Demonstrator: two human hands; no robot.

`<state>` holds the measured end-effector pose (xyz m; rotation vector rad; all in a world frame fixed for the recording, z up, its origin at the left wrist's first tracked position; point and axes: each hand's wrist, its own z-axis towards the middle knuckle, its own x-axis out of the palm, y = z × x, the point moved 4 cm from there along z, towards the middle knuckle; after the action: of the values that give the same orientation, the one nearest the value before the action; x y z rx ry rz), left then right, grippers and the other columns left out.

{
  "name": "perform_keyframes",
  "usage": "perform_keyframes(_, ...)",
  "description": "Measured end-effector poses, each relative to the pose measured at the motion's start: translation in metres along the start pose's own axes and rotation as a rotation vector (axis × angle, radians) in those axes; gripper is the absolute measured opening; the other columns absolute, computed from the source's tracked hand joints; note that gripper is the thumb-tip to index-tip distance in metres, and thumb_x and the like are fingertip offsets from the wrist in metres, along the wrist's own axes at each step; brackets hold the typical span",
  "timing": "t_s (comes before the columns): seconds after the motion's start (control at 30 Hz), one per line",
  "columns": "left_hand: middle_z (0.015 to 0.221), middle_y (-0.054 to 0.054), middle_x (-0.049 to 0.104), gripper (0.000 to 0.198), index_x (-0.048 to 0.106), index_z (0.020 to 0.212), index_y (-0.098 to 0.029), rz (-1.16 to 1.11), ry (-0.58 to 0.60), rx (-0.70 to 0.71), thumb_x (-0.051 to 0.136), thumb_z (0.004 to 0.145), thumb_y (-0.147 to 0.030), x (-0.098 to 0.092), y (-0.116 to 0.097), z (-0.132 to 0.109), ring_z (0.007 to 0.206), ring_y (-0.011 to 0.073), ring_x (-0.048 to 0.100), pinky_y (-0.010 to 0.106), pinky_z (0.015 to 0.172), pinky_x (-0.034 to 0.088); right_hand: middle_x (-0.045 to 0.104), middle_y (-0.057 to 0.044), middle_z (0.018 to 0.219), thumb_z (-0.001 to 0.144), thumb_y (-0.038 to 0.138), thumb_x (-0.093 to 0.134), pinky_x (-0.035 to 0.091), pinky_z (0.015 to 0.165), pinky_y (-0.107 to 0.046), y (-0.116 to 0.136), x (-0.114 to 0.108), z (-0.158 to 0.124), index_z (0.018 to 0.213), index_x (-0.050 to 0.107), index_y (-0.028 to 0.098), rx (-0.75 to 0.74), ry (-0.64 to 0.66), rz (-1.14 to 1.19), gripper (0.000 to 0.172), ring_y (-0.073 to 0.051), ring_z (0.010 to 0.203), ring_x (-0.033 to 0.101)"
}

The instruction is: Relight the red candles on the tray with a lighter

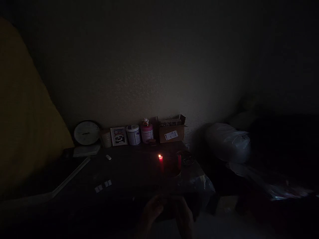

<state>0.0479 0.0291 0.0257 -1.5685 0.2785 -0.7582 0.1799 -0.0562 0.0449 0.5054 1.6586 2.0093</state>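
My left hand [152, 209] is at the bottom centre, in front of the table's near edge, with its fingers curled and the thumb bent inward. Close beside it on the right, my right hand [183, 212] bends its fingers toward the left one. Both look closed, but the dark hides whatever may be between them. Beyond the hands, a lit red candle [160, 160] stands upright on the dark table [124, 172]. A second red candle [179, 160], with no flame showing, is upright to its right.
Along the wall stand a round clock [87, 132], a framed panda picture [119, 136], a white tin [133, 135], a pink-lidded tin [147, 133] and an open cardboard box [171, 133]. A striped strip [103, 186] lies left. A white plastic bag [228, 141] is at right.
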Motion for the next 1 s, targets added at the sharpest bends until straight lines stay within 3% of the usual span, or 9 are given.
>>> perform_keyframes(0.17, 0.120, 0.012, 0.062, 0.049, 0.066, 0.108, -0.023, -0.028, 0.043, -0.001, 0.076, 0.067, -0.048, 0.002, 0.000, -0.002, 0.115, 0.0338, 0.052, 0.047, 0.099, 0.040, 0.068, -0.006, 0.084, 0.080, 0.055, 0.055, 0.052, 0.070, -0.026, -0.001, -0.006, 0.000, 0.089, 0.063, 0.020, -0.053, 0.009, 0.013, 0.037, -0.021, 0.079, 0.065)
perform_keyframes(0.33, 0.109, 0.013, 0.066, 0.054, 0.069, 0.096, -0.020, -0.010, -0.014, -0.024, 0.081, 0.055, -0.053, -0.002, 0.002, 0.007, 0.108, 0.0357, 0.055, 0.047, 0.095, 0.041, 0.065, -0.008, 0.107, 0.083, 0.049, 0.055, 0.048, 0.088, -0.029, 0.002, -0.002, 0.000, 0.105, 0.061, 0.020, -0.047, 0.125, -0.042, 0.037, -0.023, 0.102, 0.060)
perform_keyframes(0.43, 0.100, 0.013, 0.068, 0.048, 0.070, 0.090, -0.019, 0.042, -0.001, -0.044, 0.077, 0.060, -0.056, -0.001, 0.003, 0.010, 0.100, 0.0333, 0.059, 0.045, 0.091, 0.043, 0.063, -0.009, 0.113, 0.078, 0.048, 0.061, 0.046, 0.093, -0.032, 0.001, 0.003, 0.001, 0.112, 0.059, 0.020, -0.030, 0.187, -0.053, 0.044, -0.025, 0.107, 0.058)
perform_keyframes(0.67, 0.099, 0.012, 0.069, 0.051, 0.068, 0.089, -0.019, 0.040, -0.041, -0.014, 0.080, 0.055, -0.055, 0.002, 0.012, 0.013, 0.099, 0.0343, 0.060, 0.043, 0.089, 0.045, 0.065, -0.008, 0.108, 0.079, 0.043, 0.060, 0.047, 0.089, -0.031, 0.001, 0.007, 0.001, 0.109, 0.059, 0.019, -0.057, 0.234, -0.088, 0.038, -0.024, 0.104, 0.060)
perform_keyframes(1.0, 0.104, 0.007, 0.069, 0.041, 0.069, 0.097, -0.023, -0.081, 0.043, 0.020, 0.078, 0.066, -0.048, 0.008, 0.006, 0.005, 0.099, 0.0282, 0.062, 0.036, 0.083, 0.050, 0.064, -0.005, 0.106, 0.087, 0.041, 0.055, 0.049, 0.085, -0.025, -0.008, 0.010, -0.001, 0.109, 0.055, 0.022, -0.100, 0.246, -0.054, 0.030, -0.019, 0.099, 0.062)
